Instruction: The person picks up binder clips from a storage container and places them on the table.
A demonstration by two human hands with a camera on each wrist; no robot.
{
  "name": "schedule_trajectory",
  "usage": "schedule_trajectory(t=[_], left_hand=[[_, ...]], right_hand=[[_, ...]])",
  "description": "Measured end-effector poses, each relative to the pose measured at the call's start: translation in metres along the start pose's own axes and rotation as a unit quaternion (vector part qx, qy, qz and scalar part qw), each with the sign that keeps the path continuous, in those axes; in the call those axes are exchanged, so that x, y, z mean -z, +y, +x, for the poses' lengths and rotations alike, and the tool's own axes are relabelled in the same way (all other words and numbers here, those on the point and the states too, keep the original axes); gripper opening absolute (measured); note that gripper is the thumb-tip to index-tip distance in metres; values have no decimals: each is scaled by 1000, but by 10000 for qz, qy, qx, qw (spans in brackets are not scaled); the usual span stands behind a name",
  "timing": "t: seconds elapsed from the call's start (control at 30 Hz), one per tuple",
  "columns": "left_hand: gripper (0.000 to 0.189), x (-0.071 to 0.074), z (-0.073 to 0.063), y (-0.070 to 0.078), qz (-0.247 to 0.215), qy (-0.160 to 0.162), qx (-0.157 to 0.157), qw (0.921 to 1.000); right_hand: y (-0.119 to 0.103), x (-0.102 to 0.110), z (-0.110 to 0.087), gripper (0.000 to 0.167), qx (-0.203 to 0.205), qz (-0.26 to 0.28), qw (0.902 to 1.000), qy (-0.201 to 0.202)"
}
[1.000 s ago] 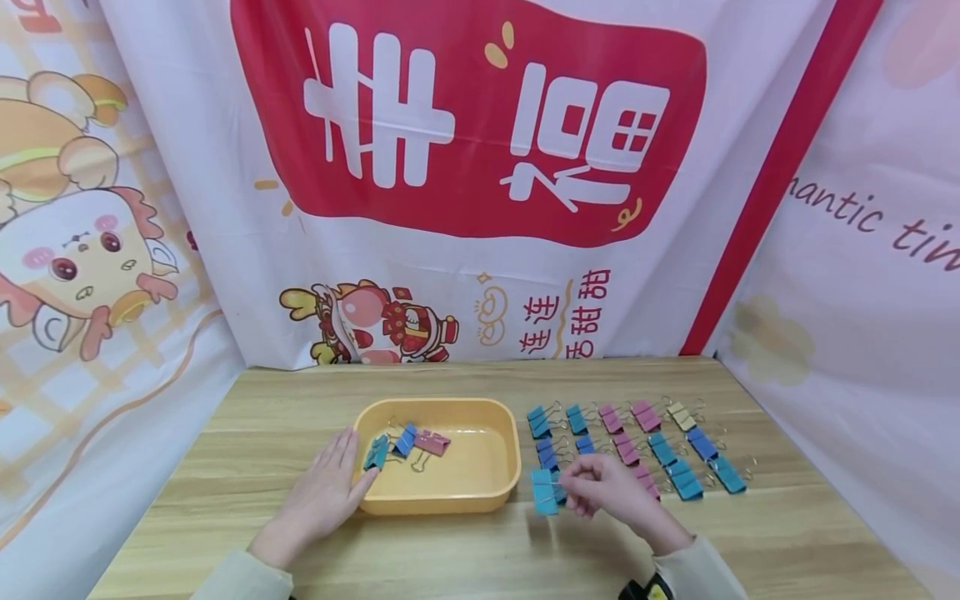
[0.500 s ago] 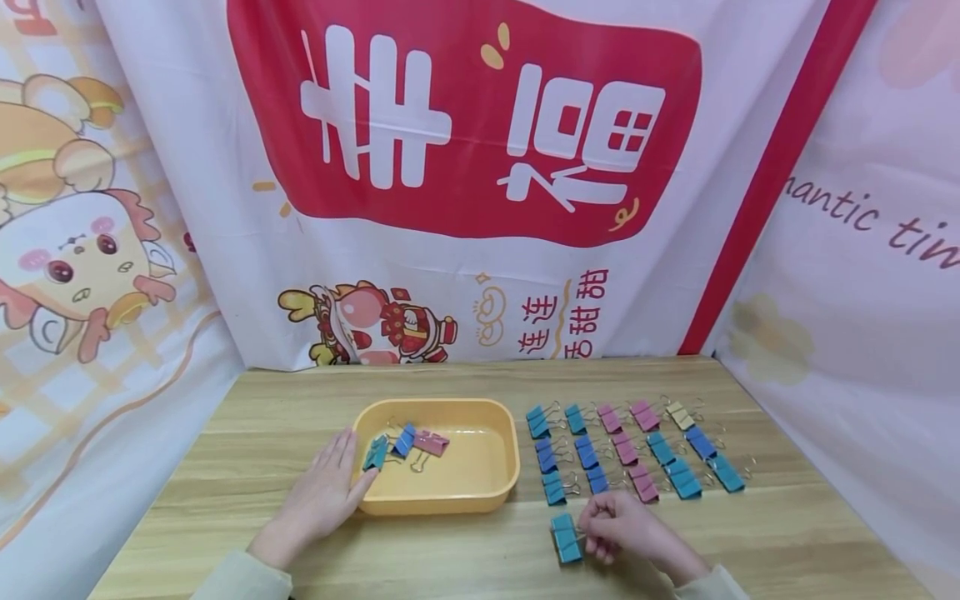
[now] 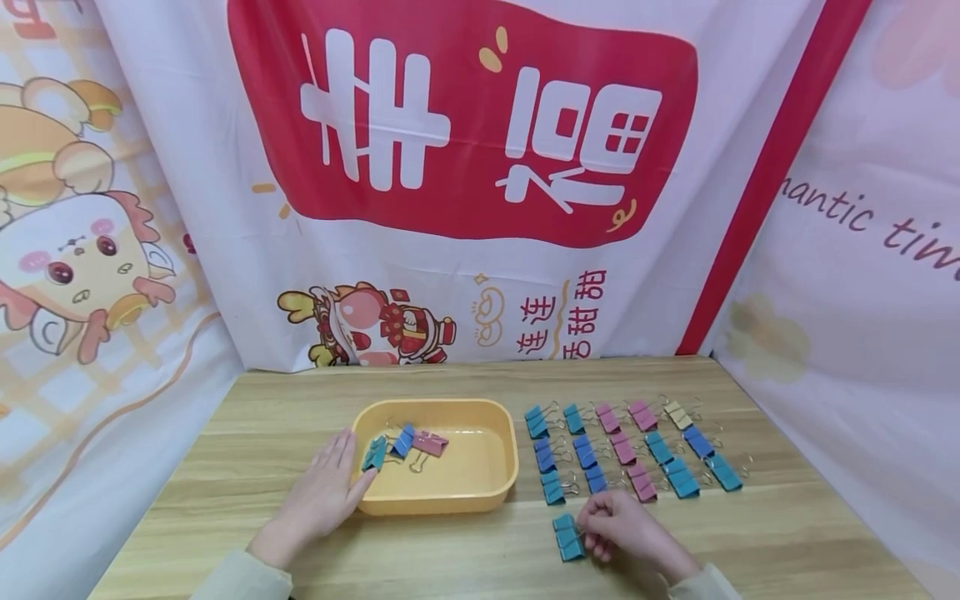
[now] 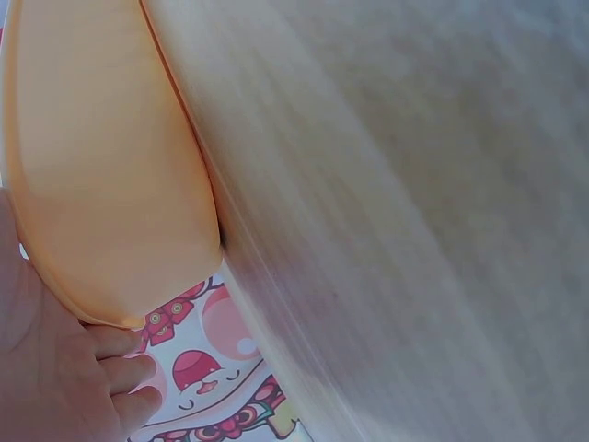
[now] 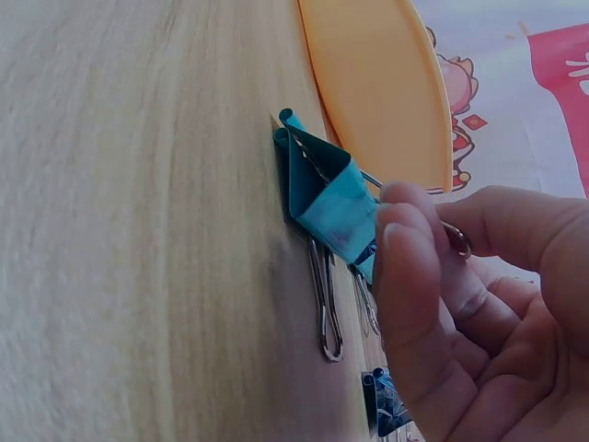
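My right hand (image 3: 618, 527) pinches a wire handle of a teal binder clip (image 3: 568, 537) between thumb and fingers. In the right wrist view that teal clip's body (image 5: 336, 207) lies against the tabletop, its other wire handle pointing away. My left hand (image 3: 324, 487) rests with straight fingers on the left side of a yellow plastic bin (image 3: 480, 502); the left wrist view has the fingers along the bin's outer wall (image 4: 110, 157). Inside the bin lie a teal clip (image 3: 376, 452), a blue clip (image 3: 403, 440) and a pink clip (image 3: 432, 442).
Several binder clips stand in columns right of the bin, among them a teal one (image 3: 553, 488), a pink one (image 3: 642, 483) and a yellow one (image 3: 679, 414). The wooden table (image 3: 450, 567) meets a printed cloth backdrop (image 3: 420, 250) behind.
My right hand has brought the teal clip from beside the near end of the left column down toward the table's front, onto the wood. My left hand and the bin stay put.
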State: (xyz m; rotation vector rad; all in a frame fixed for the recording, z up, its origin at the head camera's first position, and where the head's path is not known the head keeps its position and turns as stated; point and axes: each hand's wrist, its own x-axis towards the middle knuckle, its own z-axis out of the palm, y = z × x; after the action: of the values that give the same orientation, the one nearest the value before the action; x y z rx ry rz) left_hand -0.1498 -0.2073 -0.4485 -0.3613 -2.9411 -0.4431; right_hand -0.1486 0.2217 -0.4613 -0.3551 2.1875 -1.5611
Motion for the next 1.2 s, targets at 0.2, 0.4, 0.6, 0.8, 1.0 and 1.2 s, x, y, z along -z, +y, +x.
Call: schedule_trajectory(t=[0.2,0.4,0.6,0.8,1.0,1.2], left_hand=[[69,0,0,0,7,-20,35,10000],[69,0,1,1,10,-27,29,10000],[70,1,1,1,2,-9,11,10000],[69,0,1,0,42,19,-6,10000],[69,-1,1,0,17,3,16,10000],[69,0,1,1,11,-6,33,10000]], right_hand=[[-1,-2,3,16,-35,72,9999,79],[-1,0,6,18,-9,-98,9999,106],[-4,7,5,24,179,-502,9981,316],[-7,16,4,24,309,-854,9943,562],[-14,20,6,22,437,-1063,9911,665],[-26,18,6,23,528,-933,9906,846]])
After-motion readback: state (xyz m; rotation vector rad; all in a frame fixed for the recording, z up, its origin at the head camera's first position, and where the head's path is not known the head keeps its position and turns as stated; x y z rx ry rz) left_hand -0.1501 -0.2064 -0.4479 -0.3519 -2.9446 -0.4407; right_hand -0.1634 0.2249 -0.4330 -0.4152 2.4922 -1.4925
